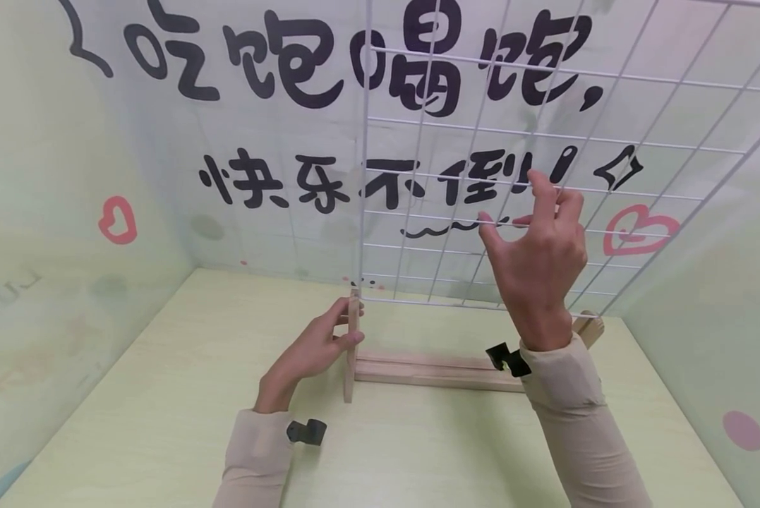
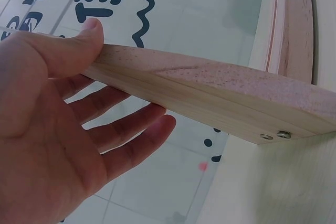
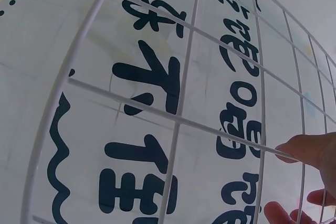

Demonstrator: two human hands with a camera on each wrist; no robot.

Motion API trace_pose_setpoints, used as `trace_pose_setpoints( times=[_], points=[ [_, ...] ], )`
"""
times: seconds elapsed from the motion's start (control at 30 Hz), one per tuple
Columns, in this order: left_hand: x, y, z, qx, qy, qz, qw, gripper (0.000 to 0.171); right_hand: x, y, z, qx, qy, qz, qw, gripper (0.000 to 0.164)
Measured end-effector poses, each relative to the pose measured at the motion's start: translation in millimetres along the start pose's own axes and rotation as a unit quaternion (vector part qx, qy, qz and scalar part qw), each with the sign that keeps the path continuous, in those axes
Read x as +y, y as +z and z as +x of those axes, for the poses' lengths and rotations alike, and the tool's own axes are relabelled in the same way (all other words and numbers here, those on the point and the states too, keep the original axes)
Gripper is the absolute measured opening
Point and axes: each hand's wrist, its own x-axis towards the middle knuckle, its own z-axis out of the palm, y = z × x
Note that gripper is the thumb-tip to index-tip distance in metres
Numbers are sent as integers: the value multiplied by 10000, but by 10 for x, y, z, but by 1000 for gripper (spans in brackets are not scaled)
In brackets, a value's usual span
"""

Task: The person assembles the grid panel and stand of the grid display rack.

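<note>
My left hand (image 1: 319, 344) holds the left upright (image 1: 351, 367) of a low wooden stand, its thumb on one side and its fingers on the other. In the left wrist view the wooden upright (image 2: 210, 93) shows two screw heads near its lower end. A white wire grid panel (image 1: 363, 176) stands tilted over the stand, its lower edge at the tops of the uprights. Higher on the panel, my right hand (image 1: 541, 261) grips the wires between thumb and fingers. The thumb of the right hand (image 3: 312, 153) lies against a wire in the right wrist view.
A wooden crossbar (image 1: 437, 374) runs along the table (image 1: 380, 451) to the stand's right upright (image 1: 589, 328), partly behind the right forearm. Pale walls with black lettering and pink hearts (image 1: 118, 220) enclose the table at the back and sides.
</note>
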Motion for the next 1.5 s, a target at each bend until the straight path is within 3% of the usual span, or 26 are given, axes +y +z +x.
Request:
trace_pose_setpoints(
  times=[1.5],
  points=[
    [14,-3,1,-5,-9,19,10000,46,39,86,-59,-147,-132,-135,9997,62]
  ],
)
